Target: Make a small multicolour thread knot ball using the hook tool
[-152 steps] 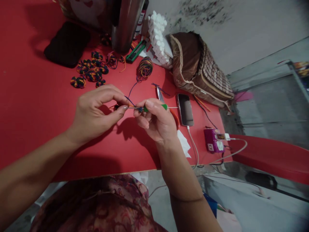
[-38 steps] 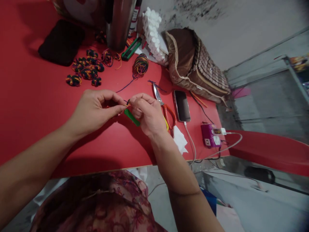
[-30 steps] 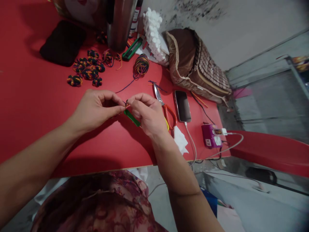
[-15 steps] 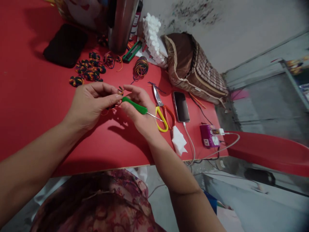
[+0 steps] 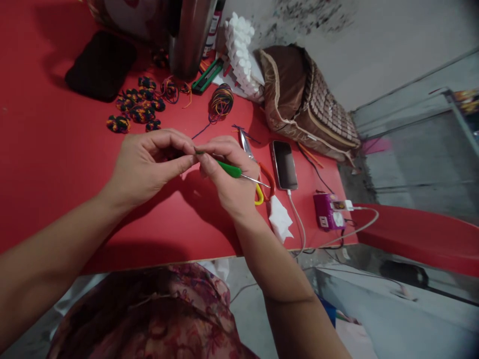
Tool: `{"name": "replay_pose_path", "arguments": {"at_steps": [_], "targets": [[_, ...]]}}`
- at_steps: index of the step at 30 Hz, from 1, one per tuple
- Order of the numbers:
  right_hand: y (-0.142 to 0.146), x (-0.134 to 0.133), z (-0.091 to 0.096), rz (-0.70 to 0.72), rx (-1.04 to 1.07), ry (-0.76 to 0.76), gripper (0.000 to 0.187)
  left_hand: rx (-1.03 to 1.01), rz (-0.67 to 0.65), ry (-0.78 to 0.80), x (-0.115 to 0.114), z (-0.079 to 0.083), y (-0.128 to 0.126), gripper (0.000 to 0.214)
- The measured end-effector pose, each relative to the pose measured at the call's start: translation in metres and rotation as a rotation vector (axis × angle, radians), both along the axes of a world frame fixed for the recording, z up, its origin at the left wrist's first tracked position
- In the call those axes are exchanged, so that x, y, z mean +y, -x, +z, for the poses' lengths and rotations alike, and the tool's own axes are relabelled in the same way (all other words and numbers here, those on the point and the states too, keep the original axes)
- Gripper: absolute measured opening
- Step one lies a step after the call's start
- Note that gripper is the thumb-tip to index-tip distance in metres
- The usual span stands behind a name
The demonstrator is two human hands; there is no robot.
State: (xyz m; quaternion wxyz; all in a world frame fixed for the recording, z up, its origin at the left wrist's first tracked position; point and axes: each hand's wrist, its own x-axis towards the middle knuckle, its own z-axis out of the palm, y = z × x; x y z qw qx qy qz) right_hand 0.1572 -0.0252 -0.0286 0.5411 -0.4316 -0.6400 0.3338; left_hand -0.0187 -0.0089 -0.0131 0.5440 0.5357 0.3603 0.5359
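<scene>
My left hand (image 5: 155, 162) is closed in a pinch on a small piece of dark multicoloured yarn, mostly hidden by the fingers. My right hand (image 5: 232, 172) is closed around a green-handled crochet hook (image 5: 231, 169), its thin metal shaft pointing right, away from the yarn. Between the two hands' fingertips a short dark green strand (image 5: 199, 151) shows. Just beyond them lies a ball of multicoloured yarn (image 5: 222, 99), with one strand running toward the hands. Several small crocheted yarn pieces (image 5: 142, 112) are grouped behind my left hand.
Scissors (image 5: 266, 177) lie partly behind my right hand, near a charging phone (image 5: 284, 164) and crumpled white paper (image 5: 280, 219). A green cutter (image 5: 207, 76), a metal bottle (image 5: 190, 40), a black pouch (image 5: 101, 65) and a brown bag (image 5: 307, 94) stand along the red table (image 5: 160, 224).
My right hand has shifted slightly right, covering more of the scissors. Its fingertips now pinch the strand against my left fingertips, and the hook's handle sits deeper in the hand.
</scene>
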Motion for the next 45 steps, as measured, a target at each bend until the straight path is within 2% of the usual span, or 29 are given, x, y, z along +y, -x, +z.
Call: {"name": "replay_pose_path", "arguments": {"at_steps": [8, 13, 21, 27, 34, 38, 45], "targets": [[0.000, 0.002, 0.006, -0.021, 0.048, -0.112, 0.006, 0.041, 0.018, -0.026, 0.001, -0.001, 0.000, 0.011], [0.000, 0.003, 0.004, -0.029, 0.072, -0.097, 0.009, 0.181, 0.084, -0.137, 0.003, -0.002, 0.002, 0.013], [-0.002, 0.005, 0.000, -0.023, 0.098, -0.109, 0.009, 0.259, 0.094, -0.114, 0.000, 0.001, 0.001, 0.007], [0.000, 0.004, 0.001, -0.028, 0.088, -0.107, 0.008, 0.221, 0.073, -0.073, 0.001, -0.002, 0.001, 0.010], [0.001, 0.000, 0.008, -0.052, 0.098, -0.011, 0.010, 0.116, 0.068, -0.025, 0.003, -0.011, 0.003, 0.011], [-0.002, -0.002, 0.012, -0.087, 0.117, 0.057, 0.013, 0.103, 0.085, -0.004, 0.002, -0.007, 0.002, 0.010], [-0.004, -0.001, 0.011, -0.064, 0.231, 0.137, 0.016, -0.019, 0.077, 0.079, 0.000, 0.002, 0.001, 0.014]]}}
